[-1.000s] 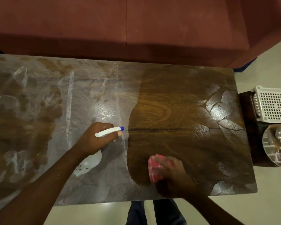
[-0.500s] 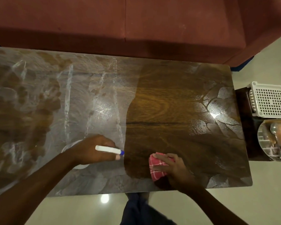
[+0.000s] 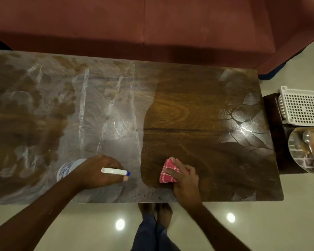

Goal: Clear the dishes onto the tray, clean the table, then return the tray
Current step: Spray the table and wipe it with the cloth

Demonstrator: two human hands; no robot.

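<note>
The long wooden surface (image 3: 188, 109) runs from 9 to 3 o'clock, with a red sofa (image 3: 152, 24) behind it at 12. Its 9 o'clock half is filmed with whitish, streaky smears; the other half shows dark grain. At 7 o'clock the left hand (image 3: 98, 173) grips a spray bottle (image 3: 69, 169) lying tilted, its white nozzle (image 3: 114, 171) with a blue tip pointing toward 3. Just beside it, at 5 o'clock, the right hand (image 3: 185, 180) lies on a pink checked cloth (image 3: 168, 173), fingers spread over it, pressing it down. At 3 o'clock a white basket (image 3: 304, 107) and a clear container (image 3: 306, 151) sit on a dark stand (image 3: 274, 142). Bare feet (image 3: 156, 212) stand at 6.
</note>
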